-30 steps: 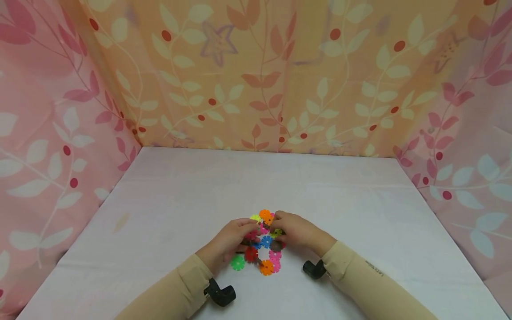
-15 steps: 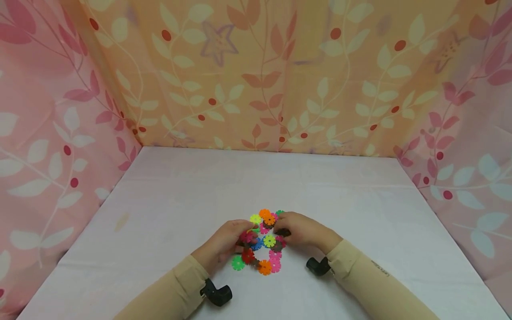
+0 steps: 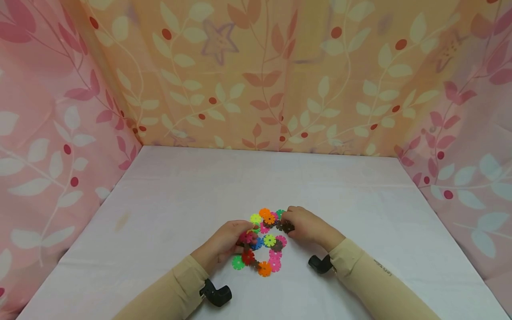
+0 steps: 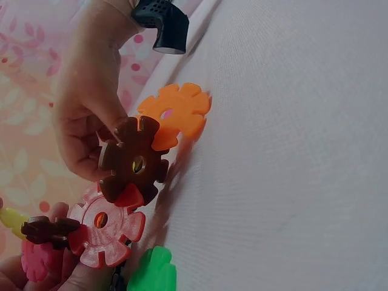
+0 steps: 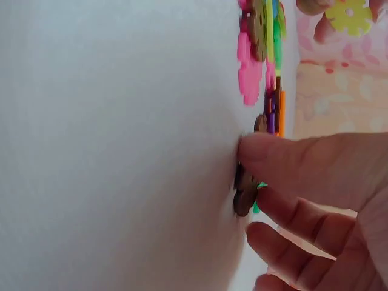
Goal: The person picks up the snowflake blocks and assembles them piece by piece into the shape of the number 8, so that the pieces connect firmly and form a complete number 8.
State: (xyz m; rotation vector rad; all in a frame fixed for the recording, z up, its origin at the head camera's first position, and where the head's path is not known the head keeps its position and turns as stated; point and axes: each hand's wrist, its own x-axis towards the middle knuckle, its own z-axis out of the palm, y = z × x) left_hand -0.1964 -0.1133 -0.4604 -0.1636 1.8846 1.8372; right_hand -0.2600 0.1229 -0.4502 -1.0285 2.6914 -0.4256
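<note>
Colourful notched plastic discs, like snowflake building discs, form a chain on the table. My left hand (image 3: pixel 226 240) holds the chain's left side, with a dark pink disc (image 3: pixel 246 237) at its fingers. A red disc (image 4: pixel 100 221) and a brown disc (image 4: pixel 133 160) show close up in the left wrist view. My right hand (image 3: pixel 307 225) pinches a dark brown disc (image 3: pixel 287 226) at the chain's upper right, between thumb and fingers. A yellow-green disc (image 3: pixel 270 240) lies over the middle, beside a pink disc (image 3: pixel 282 241). The fingers partly hide the discs.
Beside the chain's lower left lies a green disc (image 3: pixel 238 262); whether it is joined I cannot tell. An orange disc (image 3: pixel 264 269) marks the near end. White cloth covers the table (image 3: pixel 180 186), and patterned curtains (image 3: pixel 256 75) stand around it.
A yellow-green disc has come down over the blue one in the middle. My right hand has moved from there to the brown disc at the upper right. The left hand keeps its hold.
</note>
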